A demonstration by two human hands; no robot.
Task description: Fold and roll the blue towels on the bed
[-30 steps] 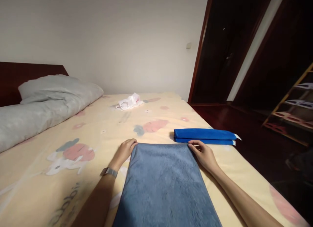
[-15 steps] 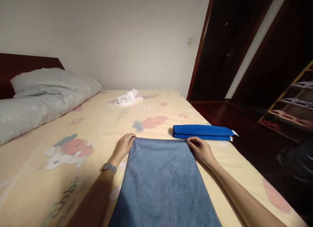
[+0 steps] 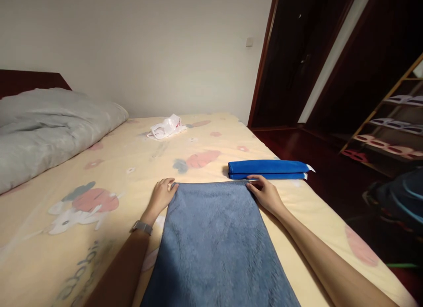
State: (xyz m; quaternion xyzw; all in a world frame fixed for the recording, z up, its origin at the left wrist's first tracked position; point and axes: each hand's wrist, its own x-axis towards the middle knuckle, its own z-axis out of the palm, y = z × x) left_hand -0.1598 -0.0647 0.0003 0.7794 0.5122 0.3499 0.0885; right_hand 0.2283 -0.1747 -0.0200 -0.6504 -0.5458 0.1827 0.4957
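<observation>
A grey-blue towel (image 3: pixel 214 241) lies lengthwise on the bed, its far edge straight and its near end running out of the picture. My left hand (image 3: pixel 162 196) has the far left corner between thumb and fingers, in a loose pinch. At the far right corner, my right hand (image 3: pixel 267 193) pinches the towel with thumb and forefinger. Just beyond the right hand lies a folded bright blue cloth (image 3: pixel 264 168), with white tags at its right end. A watch (image 3: pixel 142 227) is on my left wrist.
A patterned yellow sheet (image 3: pixel 132 150) covers the bed. A crumpled white plastic bag (image 3: pixel 167 127) lies near the wall, and a grey quilt (image 3: pixel 59 121) is heaped at left. To the right are a dark door (image 3: pixel 294 64) and a rack of slippers (image 3: pixel 386 130).
The view has shifted slightly, moving everything up and left in the picture. Both hands remain at the towel's far corners, with the thumb and fingers a little farther apart.
</observation>
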